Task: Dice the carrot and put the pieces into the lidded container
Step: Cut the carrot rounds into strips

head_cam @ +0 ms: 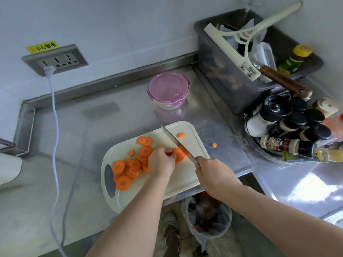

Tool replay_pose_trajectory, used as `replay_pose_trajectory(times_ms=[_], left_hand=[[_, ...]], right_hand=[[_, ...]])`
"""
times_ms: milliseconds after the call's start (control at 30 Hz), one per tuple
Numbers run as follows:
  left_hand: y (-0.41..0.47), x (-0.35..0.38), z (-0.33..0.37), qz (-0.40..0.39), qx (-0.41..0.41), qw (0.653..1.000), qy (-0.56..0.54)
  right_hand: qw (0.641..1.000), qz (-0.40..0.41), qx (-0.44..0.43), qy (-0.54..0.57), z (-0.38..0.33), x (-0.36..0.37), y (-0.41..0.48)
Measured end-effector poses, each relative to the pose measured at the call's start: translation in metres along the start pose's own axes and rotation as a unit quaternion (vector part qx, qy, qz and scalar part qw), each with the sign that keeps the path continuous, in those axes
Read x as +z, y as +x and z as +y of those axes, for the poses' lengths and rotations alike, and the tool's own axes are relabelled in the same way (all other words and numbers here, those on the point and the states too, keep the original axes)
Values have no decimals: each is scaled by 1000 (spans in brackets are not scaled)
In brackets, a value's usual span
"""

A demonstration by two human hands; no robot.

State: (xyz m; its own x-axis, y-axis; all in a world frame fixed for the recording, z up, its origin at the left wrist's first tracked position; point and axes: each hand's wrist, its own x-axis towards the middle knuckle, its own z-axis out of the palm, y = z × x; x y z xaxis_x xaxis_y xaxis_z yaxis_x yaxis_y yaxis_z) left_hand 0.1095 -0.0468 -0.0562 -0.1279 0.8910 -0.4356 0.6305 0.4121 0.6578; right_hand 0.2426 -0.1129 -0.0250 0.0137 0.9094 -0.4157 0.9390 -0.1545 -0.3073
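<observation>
A white cutting board (pixel 178 175) lies on the steel counter. Several orange carrot rounds (pixel 130 164) are piled on its left half. My left hand (pixel 161 162) pins a stack of carrot slices (pixel 179 154) near the board's middle. My right hand (pixel 213 173) grips a knife (pixel 176 141) whose blade rests against that stack on its right side. A small cut piece (pixel 181 135) sits at the board's far edge, and another bit (pixel 214 145) lies on the counter to the right of the board. The round container with a pink lid (pixel 168 89) stands closed behind the board.
A grey bin (pixel 222 71) with a squeegee and bottles stands at the back right. A rack of spice bottles (pixel 297 130) crowds the right side. A white cord (pixel 55 145) runs from the wall socket (pixel 55 60) down the counter's left. A lined trash bin (pixel 206 216) stands on the floor below.
</observation>
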Motion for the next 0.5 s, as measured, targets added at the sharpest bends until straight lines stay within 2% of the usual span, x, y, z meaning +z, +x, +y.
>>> replay_pose_trajectory(times_ms=[500], left_hand=[[-1, 2, 0, 2, 4, 1000, -8]], right_hand=[[996, -26, 9, -80, -1, 12, 2]])
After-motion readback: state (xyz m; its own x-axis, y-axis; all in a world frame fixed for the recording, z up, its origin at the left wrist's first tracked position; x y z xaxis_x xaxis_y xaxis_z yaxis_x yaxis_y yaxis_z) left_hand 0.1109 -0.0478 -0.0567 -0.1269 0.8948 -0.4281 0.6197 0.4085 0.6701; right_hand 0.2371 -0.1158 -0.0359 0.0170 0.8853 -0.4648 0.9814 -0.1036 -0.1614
